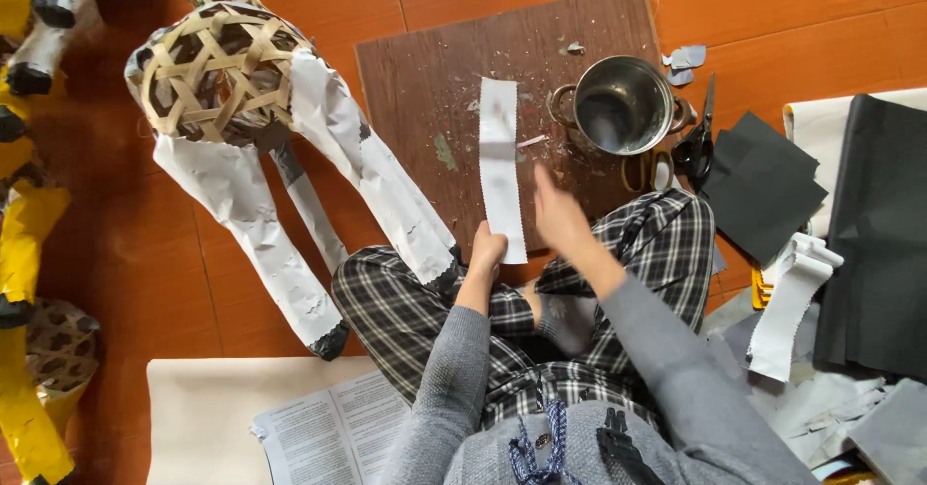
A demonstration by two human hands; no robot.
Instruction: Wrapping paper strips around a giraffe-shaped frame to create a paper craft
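Fingers of the left hand [486, 251] pinch the white paper strip's [500, 157] lower end; the strip runs toward 12 o'clock over the brown board [415, 70]. Right hand [560, 217], blurred, fingers spread, hovers at the strip's 3 o'clock.

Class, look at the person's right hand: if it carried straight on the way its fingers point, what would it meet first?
The right hand points up-left toward the white paper strip held by the left hand, so probably the strip. The hand is blurred, so its height above the wooden board is unclear.
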